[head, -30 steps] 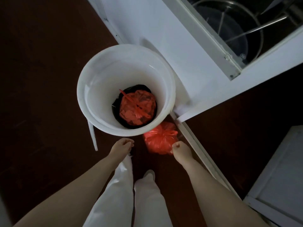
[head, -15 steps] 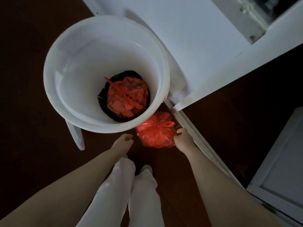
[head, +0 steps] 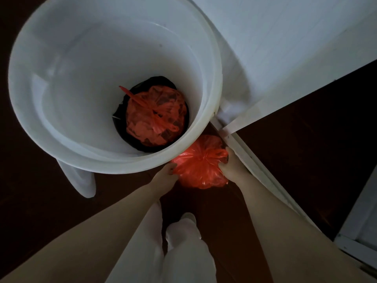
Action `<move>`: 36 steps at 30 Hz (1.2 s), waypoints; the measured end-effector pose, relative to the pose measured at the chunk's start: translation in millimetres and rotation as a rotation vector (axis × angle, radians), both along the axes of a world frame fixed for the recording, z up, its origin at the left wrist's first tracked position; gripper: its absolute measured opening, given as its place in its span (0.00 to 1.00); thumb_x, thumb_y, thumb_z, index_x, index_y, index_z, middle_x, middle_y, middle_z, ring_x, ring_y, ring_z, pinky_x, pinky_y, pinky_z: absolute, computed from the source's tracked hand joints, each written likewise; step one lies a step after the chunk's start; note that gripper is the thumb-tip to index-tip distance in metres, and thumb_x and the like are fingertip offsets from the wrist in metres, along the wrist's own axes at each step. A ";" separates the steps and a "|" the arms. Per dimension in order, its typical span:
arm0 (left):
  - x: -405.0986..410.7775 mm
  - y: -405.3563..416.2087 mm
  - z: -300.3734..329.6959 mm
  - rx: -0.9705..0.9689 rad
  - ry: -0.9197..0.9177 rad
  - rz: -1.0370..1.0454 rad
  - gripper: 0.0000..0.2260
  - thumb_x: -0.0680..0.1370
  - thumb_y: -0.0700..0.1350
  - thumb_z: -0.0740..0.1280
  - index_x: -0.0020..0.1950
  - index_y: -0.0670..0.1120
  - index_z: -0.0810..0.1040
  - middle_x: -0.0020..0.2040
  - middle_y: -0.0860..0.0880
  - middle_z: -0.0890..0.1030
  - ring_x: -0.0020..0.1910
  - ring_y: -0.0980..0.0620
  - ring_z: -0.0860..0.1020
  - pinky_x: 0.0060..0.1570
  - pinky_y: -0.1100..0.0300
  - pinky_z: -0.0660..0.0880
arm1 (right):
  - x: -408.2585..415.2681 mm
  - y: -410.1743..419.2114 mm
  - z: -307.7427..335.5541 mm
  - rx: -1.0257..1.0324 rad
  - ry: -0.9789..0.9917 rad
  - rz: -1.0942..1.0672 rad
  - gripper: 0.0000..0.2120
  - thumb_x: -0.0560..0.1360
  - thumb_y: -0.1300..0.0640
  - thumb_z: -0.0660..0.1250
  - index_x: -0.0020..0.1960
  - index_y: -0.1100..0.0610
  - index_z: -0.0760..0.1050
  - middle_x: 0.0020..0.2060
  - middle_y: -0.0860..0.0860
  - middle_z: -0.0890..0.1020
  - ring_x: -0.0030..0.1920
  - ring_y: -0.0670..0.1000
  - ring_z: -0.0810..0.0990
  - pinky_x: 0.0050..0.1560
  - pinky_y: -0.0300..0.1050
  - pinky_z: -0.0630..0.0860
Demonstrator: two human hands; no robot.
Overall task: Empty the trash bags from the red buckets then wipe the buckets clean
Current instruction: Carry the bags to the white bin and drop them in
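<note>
Both hands had closed in since a moment earlier: left hand (head: pixel 166 176) and right hand (head: pixel 231 167) cupped the tied red bag (head: pixel 201 166) on the floor, just near of the white bin (head: pixel 212 94); thin plastic could tear or slip if squeezed unevenly

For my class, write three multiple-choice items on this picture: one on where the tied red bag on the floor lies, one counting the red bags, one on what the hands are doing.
1. Where is the red bag on the floor?
A. Beside the white bucket, at its near rim
B. On the white cabinet
C. Inside a drawer

2. How many tied red bags show?
A. One
B. Two
C. Four

3. What are the hands doing?
A. Hanging idle
B. Wiping the bucket
C. Touching the floor bag from both sides

Answers: 1 A, it lies against the bucket's outside. 2 B, a second red bag lies inside the bucket. 3 C, the left hand and right hand flank it.
</note>
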State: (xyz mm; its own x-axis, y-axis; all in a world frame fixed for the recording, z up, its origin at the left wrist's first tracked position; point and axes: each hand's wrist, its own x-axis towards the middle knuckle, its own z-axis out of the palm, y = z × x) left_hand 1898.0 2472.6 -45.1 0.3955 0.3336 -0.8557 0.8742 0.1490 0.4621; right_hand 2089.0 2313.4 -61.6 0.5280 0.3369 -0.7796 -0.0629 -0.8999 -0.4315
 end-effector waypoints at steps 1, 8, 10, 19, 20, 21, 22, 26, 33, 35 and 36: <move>-0.8 0.7 -3.6 -0.010 0.002 0.002 0.23 0.78 0.40 0.65 0.74 0.47 0.68 0.67 0.44 0.76 0.64 0.43 0.76 0.66 0.49 0.72 | -2.3 3.0 4.1 0.006 -0.011 0.012 0.29 0.76 0.51 0.64 0.76 0.48 0.60 0.69 0.50 0.71 0.69 0.55 0.71 0.67 0.59 0.72; -0.5 -1.2 -5.4 0.016 -0.017 -0.001 0.18 0.79 0.37 0.63 0.69 0.45 0.73 0.61 0.44 0.79 0.61 0.45 0.77 0.62 0.53 0.73 | -14.5 6.9 3.7 0.021 -0.176 -0.007 0.09 0.79 0.57 0.65 0.58 0.54 0.78 0.52 0.49 0.80 0.53 0.49 0.79 0.50 0.40 0.72; -1.2 -1.7 -3.3 0.005 -0.028 -0.024 0.18 0.79 0.38 0.63 0.70 0.45 0.72 0.61 0.44 0.79 0.62 0.46 0.77 0.63 0.53 0.73 | -17.8 8.9 4.2 0.015 -0.211 -0.017 0.07 0.78 0.59 0.65 0.54 0.54 0.79 0.49 0.49 0.82 0.51 0.50 0.80 0.48 0.40 0.72; -16.0 -12.7 24.5 -0.036 -0.008 -0.083 0.14 0.80 0.42 0.64 0.66 0.45 0.76 0.54 0.49 0.80 0.51 0.54 0.78 0.55 0.59 0.75 | -29.5 3.3 51.7 0.043 -0.255 -0.086 0.04 0.76 0.60 0.67 0.48 0.55 0.80 0.41 0.49 0.82 0.40 0.48 0.81 0.37 0.39 0.76; -18.1 -15.6 32.1 -0.041 -0.007 -0.079 0.13 0.80 0.41 0.63 0.65 0.45 0.76 0.52 0.50 0.79 0.50 0.54 0.78 0.54 0.59 0.75 | -31.4 0.2 61.2 0.047 -0.254 -0.097 0.03 0.75 0.60 0.68 0.47 0.55 0.79 0.39 0.50 0.82 0.39 0.49 0.82 0.38 0.42 0.79; -20.5 -18.2 40.6 -0.043 -0.006 -0.067 0.12 0.81 0.41 0.63 0.63 0.46 0.77 0.50 0.50 0.79 0.49 0.54 0.78 0.53 0.58 0.75 | -33.4 -2.8 71.0 0.048 -0.252 -0.109 0.03 0.75 0.60 0.68 0.47 0.54 0.79 0.39 0.50 0.82 0.38 0.49 0.82 0.38 0.43 0.79; -23.5 -20.7 49.3 -0.042 -0.005 -0.056 0.11 0.81 0.41 0.63 0.62 0.47 0.77 0.49 0.50 0.79 0.48 0.53 0.78 0.52 0.58 0.75 | -35.5 -5.7 81.7 0.050 -0.250 -0.117 0.02 0.75 0.59 0.68 0.47 0.54 0.79 0.38 0.50 0.82 0.37 0.48 0.82 0.37 0.43 0.79; -38.1 -29.1 89.4 -0.007 -0.003 -0.027 0.10 0.81 0.40 0.62 0.61 0.47 0.77 0.52 0.46 0.79 0.49 0.49 0.79 0.53 0.54 0.77 | -41.5 -18.1 130.6 0.055 -0.277 -0.121 0.02 0.75 0.59 0.68 0.47 0.55 0.79 0.38 0.48 0.82 0.37 0.45 0.80 0.35 0.37 0.75; -60.3 -39.7 175.2 0.064 -0.009 -0.024 0.14 0.80 0.40 0.62 0.65 0.46 0.77 0.59 0.46 0.79 0.57 0.49 0.78 0.61 0.53 0.75 | -41.6 -33.5 231.4 0.055 -0.346 -0.099 0.03 0.76 0.58 0.67 0.47 0.56 0.79 0.41 0.48 0.79 0.41 0.47 0.76 0.40 0.40 0.69; -62.9 -41.8 200.4 0.077 -0.003 -0.007 0.14 0.80 0.40 0.62 0.65 0.46 0.76 0.58 0.47 0.78 0.58 0.49 0.78 0.61 0.53 0.75 | -42.2 -35.8 261.6 0.058 -0.367 -0.092 0.03 0.76 0.58 0.67 0.45 0.56 0.78 0.37 0.46 0.77 0.38 0.46 0.75 0.37 0.39 0.68; -62.7 -42.5 212.1 0.090 -0.008 0.003 0.14 0.80 0.40 0.62 0.65 0.46 0.77 0.58 0.47 0.79 0.58 0.48 0.78 0.61 0.53 0.75 | -42.3 -36.8 275.4 0.063 -0.378 -0.096 0.03 0.76 0.59 0.67 0.45 0.56 0.78 0.36 0.45 0.76 0.36 0.44 0.75 0.34 0.37 0.67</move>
State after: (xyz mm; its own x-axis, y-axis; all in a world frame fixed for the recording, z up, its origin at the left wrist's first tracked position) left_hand 1835.3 2430.1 167.0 0.4012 0.4100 -0.8191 0.8699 0.1095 0.4809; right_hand 2046.6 2276.6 213.8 0.8049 0.3136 -0.5038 0.0286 -0.8685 -0.4949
